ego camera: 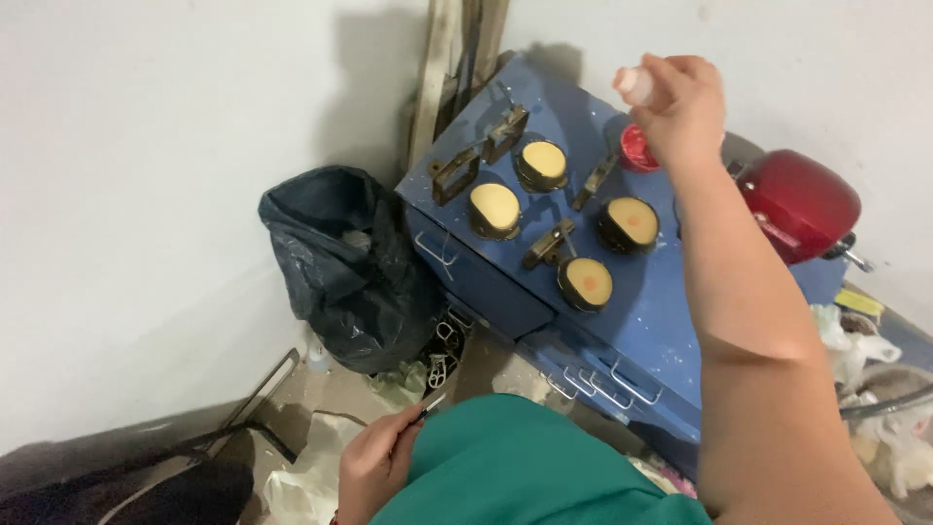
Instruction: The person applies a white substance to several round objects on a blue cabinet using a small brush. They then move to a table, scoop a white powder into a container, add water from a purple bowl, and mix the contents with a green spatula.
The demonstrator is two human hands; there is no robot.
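My right hand (680, 107) is raised over the far side of a blue metal drawer cabinet (671, 321), gripping a small pale plastic bottle (634, 84). Just under it sits a small red cup (637, 151). On the cabinet top stand several round dark moulds filled with yellow paste (495, 209) and several brown metal clamps (455, 175). My left hand (374, 467) is low by my green-clad lap, holding a thin metal tool (431, 405) with its tip pointing up and right.
A black rubbish bag (340, 262) stands open left of the cabinet against the white wall. Wooden planks (457, 58) lean in the corner. A red round appliance (799, 202) sits at the right, with crumpled plastic bags (875, 389) below it.
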